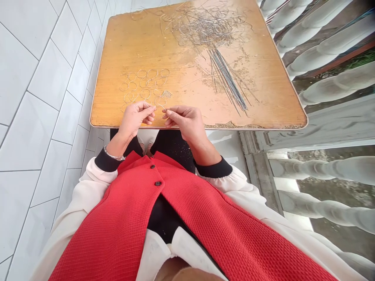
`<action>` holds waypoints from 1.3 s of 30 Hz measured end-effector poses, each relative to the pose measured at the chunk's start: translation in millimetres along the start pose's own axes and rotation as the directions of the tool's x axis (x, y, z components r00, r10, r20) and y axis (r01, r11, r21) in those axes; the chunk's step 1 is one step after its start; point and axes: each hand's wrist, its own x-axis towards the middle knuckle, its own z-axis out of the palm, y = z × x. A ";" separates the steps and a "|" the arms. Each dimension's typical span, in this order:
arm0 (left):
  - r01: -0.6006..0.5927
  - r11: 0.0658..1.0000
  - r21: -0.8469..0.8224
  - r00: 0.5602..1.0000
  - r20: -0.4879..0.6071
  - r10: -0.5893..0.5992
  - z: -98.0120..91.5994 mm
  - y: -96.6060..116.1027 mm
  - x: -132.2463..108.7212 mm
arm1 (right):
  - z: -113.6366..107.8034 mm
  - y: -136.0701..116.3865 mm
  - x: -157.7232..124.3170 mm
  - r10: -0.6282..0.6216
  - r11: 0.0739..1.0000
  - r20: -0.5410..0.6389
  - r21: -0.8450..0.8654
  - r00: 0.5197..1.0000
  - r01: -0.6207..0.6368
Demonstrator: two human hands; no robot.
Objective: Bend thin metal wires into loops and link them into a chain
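Between my two hands, near the table's front edge, a thin piece of wire (160, 103) curves in an arc. My left hand (137, 117) pinches one end between thumb and fingers. On the other side, the thumb and fingers of my right hand (185, 118) close on the opposite end. Just beyond my hands, several wire rings (142, 73) lie in loose rows on the wooden table (117, 43). A small greyish patch (167, 94) shows beside the rings.
A bundle of straight wires (228, 80) lies right of centre, with a tangled heap of wire (211, 27) behind it. The tabletop's surface is peeled on the right. A tiled wall (38, 128) runs along the left, and a white balustrade (331, 84) stands on the right.
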 end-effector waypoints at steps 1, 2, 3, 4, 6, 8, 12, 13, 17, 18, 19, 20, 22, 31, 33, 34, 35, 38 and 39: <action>-0.007 1.000 -0.013 1.000 -0.014 0.006 0.8 -1.2 0.3 | 0.3 0.3 -0.6 -0.007 1.000 -0.012 -0.007 1.000 0.007; -0.011 1.000 -0.025 1.000 -0.026 0.010 1.9 -2.7 0.5 | 1.2 0.5 -1.0 -0.018 1.000 -0.021 -0.021 1.000 0.018; -0.013 0.999 -0.036 0.999 -0.035 0.012 3.2 -4.2 0.7 | 2.5 0.7 -1.3 -0.032 0.999 -0.029 -0.042 0.999 0.031; -0.015 0.999 -0.045 0.999 -0.043 0.013 4.6 -5.8 1.0 | 4.2 0.7 -1.4 -0.048 0.996 -0.036 -0.071 0.998 0.045; -0.018 0.998 -0.053 0.999 -0.051 0.015 7.3 -8.5 1.2 | 7.7 0.5 -1.0 -0.078 0.987 -0.057 -0.144 0.995 0.069; -0.025 0.998 -0.058 0.998 -0.050 0.022 9.9 -10.3 1.3 | 10.9 0.8 -0.3 -0.119 0.966 -0.083 -0.238 0.989 0.096; -0.024 0.998 -0.059 0.998 -0.067 0.020 13.6 -11.3 0.8 | 13.9 4.1 0.4 -0.251 0.876 -0.084 -0.444 0.964 0.189; -0.020 0.998 -0.058 0.997 -0.074 0.016 14.0 -11.2 0.6 | 14.0 5.1 0.1 -0.277 0.851 -0.073 -0.482 0.958 0.209; -0.021 0.998 -0.061 0.996 -0.082 0.016 12.8 -10.0 0.5 | 12.9 5.7 -1.7 -0.320 0.782 -0.005 -0.566 0.947 0.261; -0.022 0.998 -0.058 0.997 -0.077 0.017 11.7 -9.2 0.8 | 12.0 4.9 -1.8 -0.317 0.771 0.016 -0.578 0.948 0.268; -0.020 0.999 -0.051 0.998 -0.066 0.017 10.4 -8.2 1.1 | 10.7 3.8 -1.6 -0.310 0.762 0.037 -0.588 0.950 0.271; -0.017 0.999 -0.040 0.999 -0.049 0.015 8.8 -7.0 1.5 | 9.1 2.5 -0.9 -0.299 0.755 0.056 -0.597 0.953 0.272; -0.001 1.000 -0.011 1.000 -0.004 0.001 5.2 -3.9 2.3 | 4.9 -0.2 1.6 -0.280 0.760 0.081 -0.590 0.957 0.273; 0.029 0.996 0.090 0.989 0.144 -0.042 -4.4 7.9 4.6 | 1.1 -6.8 16.2 -0.052 0.985 0.104 -0.156 0.993 0.068; 0.030 0.995 0.093 0.989 0.144 -0.044 -5.2 10.5 3.6 | 3.6 -6.5 18.2 -0.021 0.996 0.066 -0.081 0.998 0.027; 0.029 0.996 0.086 0.990 0.135 -0.040 -5.6 11.4 2.7 | 4.8 -6.3 18.8 -0.007 0.999 0.039 -0.046 0.999 0.009; 0.027 0.997 0.074 0.992 0.123 -0.036 -5.9 11.9 1.7 | 6.1 -6.1 19.0 0.008 1.000 0.017 -0.012 1.000 -0.008; 0.025 0.999 0.038 0.995 0.095 -0.029 -6.6 9.5 -1.4 | 9.9 -5.1 17.4 0.044 0.996 -0.026 0.077 0.999 -0.042; 0.024 0.999 0.030 0.995 0.096 -0.027 -6.5 7.6 -2.3 | 11.1 -4.6 16.5 0.045 0.995 -0.042 0.095 0.998 -0.040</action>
